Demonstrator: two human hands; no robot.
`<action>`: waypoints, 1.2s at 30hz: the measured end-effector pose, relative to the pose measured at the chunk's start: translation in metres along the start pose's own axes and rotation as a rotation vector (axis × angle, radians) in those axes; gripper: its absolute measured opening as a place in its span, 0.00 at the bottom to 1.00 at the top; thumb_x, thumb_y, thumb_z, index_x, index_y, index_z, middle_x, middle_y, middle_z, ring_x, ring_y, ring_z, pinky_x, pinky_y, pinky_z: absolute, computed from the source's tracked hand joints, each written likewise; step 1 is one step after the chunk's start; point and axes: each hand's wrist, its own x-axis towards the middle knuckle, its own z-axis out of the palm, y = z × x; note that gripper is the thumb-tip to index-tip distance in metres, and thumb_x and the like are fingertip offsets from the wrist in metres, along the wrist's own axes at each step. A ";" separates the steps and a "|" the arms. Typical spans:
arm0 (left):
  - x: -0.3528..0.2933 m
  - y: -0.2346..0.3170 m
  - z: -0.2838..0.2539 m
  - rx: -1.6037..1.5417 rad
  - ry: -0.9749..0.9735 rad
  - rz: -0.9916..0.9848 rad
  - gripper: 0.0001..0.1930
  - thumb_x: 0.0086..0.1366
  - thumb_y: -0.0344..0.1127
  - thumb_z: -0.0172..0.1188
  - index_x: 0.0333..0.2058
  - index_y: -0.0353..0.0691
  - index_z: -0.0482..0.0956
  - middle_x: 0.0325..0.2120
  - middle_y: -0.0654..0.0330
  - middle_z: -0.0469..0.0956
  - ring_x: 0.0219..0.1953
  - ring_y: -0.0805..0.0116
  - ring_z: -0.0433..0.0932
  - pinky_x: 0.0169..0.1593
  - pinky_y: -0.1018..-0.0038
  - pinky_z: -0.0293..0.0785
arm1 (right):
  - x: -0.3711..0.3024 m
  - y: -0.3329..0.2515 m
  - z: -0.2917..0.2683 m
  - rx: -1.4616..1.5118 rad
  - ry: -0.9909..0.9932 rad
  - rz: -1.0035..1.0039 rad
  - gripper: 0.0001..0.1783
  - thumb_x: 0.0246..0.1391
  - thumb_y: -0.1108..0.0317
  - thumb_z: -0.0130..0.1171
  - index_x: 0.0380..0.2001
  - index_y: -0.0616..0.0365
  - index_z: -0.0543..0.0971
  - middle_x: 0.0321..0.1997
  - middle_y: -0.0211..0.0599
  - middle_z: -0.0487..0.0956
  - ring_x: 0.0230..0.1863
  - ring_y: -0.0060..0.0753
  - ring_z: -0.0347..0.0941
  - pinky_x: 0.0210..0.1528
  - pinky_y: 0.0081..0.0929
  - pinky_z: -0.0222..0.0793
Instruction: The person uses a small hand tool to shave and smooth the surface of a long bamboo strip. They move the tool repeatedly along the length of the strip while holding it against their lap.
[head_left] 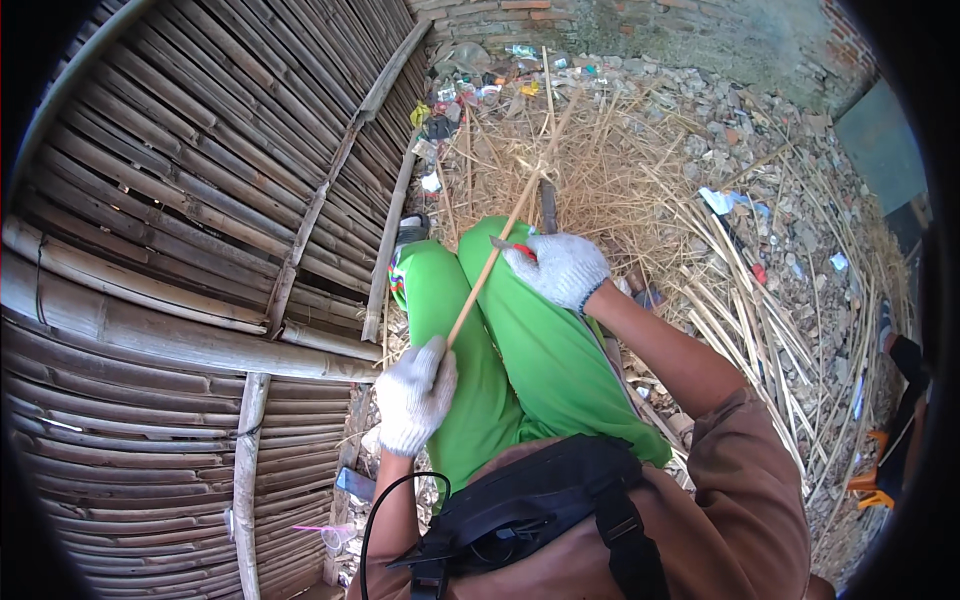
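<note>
My left hand (417, 390), in a white knit glove, is closed around the near end of a long, thin bamboo strip (487, 271). The strip slants up and away across my green-trousered knees. My right hand (568, 268), gloved the same way, is closed on a small knife (503, 244) with a grey blade and some red at the handle. Its blade lies against or just over the strip; contact is hard to make out. Beyond my knees, the strip passes beside an upright dark stake (548, 205) with pale fibres at its top.
A bamboo slat wall (200, 190) stands close on my left. Straw-like shavings (620, 150) cover the ground ahead, with split bamboo strips (745, 300) at the right. A brick wall (700, 40) closes the far side. A phone-like object (355, 485) lies at lower left.
</note>
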 end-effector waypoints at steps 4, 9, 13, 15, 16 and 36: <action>-0.075 -0.010 -0.044 -0.088 0.041 -0.047 0.09 0.69 0.28 0.70 0.47 0.37 0.87 0.28 0.47 0.84 0.28 0.48 0.85 0.34 0.62 0.81 | 0.002 -0.010 -0.001 0.003 -0.030 0.039 0.35 0.72 0.32 0.49 0.37 0.52 0.88 0.35 0.58 0.88 0.39 0.64 0.87 0.44 0.62 0.82; -0.135 -0.024 -0.088 -0.186 -0.010 -0.267 0.09 0.68 0.27 0.70 0.46 0.34 0.88 0.29 0.47 0.85 0.30 0.53 0.86 0.38 0.63 0.82 | 0.002 -0.005 0.001 0.038 -0.011 0.075 0.39 0.72 0.31 0.44 0.38 0.55 0.89 0.37 0.59 0.88 0.42 0.65 0.88 0.48 0.62 0.83; -0.111 -0.021 -0.089 -0.219 -0.131 -0.354 0.11 0.72 0.31 0.68 0.50 0.33 0.88 0.28 0.49 0.86 0.29 0.59 0.87 0.39 0.66 0.83 | 0.004 -0.006 0.000 0.028 -0.021 0.031 0.37 0.72 0.31 0.46 0.40 0.54 0.89 0.36 0.59 0.88 0.42 0.65 0.88 0.48 0.62 0.83; -0.087 -0.011 -0.074 -0.289 -0.148 -0.388 0.11 0.75 0.33 0.66 0.51 0.33 0.88 0.26 0.50 0.85 0.28 0.66 0.86 0.37 0.67 0.83 | 0.003 -0.011 -0.003 0.006 -0.042 0.011 0.37 0.72 0.31 0.46 0.39 0.53 0.89 0.36 0.58 0.88 0.41 0.64 0.88 0.48 0.62 0.83; -0.073 -0.012 -0.060 -0.329 -0.142 -0.311 0.12 0.77 0.34 0.64 0.52 0.34 0.87 0.25 0.53 0.85 0.25 0.68 0.83 0.35 0.69 0.81 | 0.004 -0.012 -0.002 0.005 -0.044 0.000 0.36 0.72 0.32 0.47 0.39 0.52 0.89 0.36 0.58 0.88 0.41 0.64 0.88 0.47 0.62 0.83; -0.084 -0.010 -0.084 -0.227 -0.242 -0.346 0.11 0.70 0.28 0.69 0.50 0.35 0.88 0.25 0.53 0.84 0.26 0.75 0.81 0.33 0.74 0.79 | 0.002 -0.010 -0.006 0.018 -0.052 0.055 0.40 0.73 0.30 0.44 0.38 0.55 0.89 0.37 0.58 0.88 0.41 0.64 0.88 0.46 0.62 0.83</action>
